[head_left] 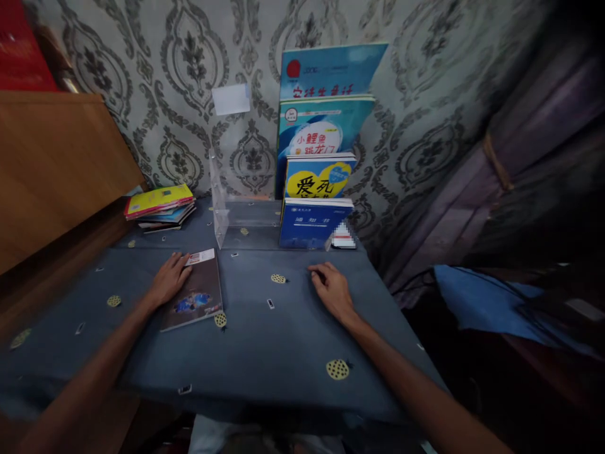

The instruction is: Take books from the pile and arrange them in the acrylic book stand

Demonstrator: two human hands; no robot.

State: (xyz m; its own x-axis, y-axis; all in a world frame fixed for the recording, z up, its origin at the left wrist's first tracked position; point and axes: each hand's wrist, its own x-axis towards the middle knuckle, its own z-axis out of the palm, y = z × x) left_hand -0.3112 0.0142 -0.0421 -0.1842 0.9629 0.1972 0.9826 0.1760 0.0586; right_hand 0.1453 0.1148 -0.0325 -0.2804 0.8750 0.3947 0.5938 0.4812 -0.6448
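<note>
A wooden board is seen at the far left, leaning beside the tabletop. The tabletop is covered with a blue-grey cloth with small yellow spots on it. Near its back left corner, a pile of thin books is stacked flat, with a yellow one on top.

The left hand is laid flat on a brown book. The fingers are spread open and pressed on the top left part of the cover; nothing is gripped. The brown book is lying flat on the tabletop, left of the middle, with a small picture on its cover.

Behind it, a clear plastic stand is set near the wall. Its left half looks bare, though that is hard to tell through the clear plastic. In its right half, four books are stood in steps, one behind the other: a dark blue book in front, then a yellow and blue book, then a blue and white book, and a tall blue book at the back, against the patterned wall. A small white card is stuck on the wall.

The right hand is rested on the cloth, right of the middle, well apart from the brown book. Its fingers are curled loosely, and nothing is held in them.

At the far right, a blue cloth is seen lying lower down, beside a dark curtain.
</note>
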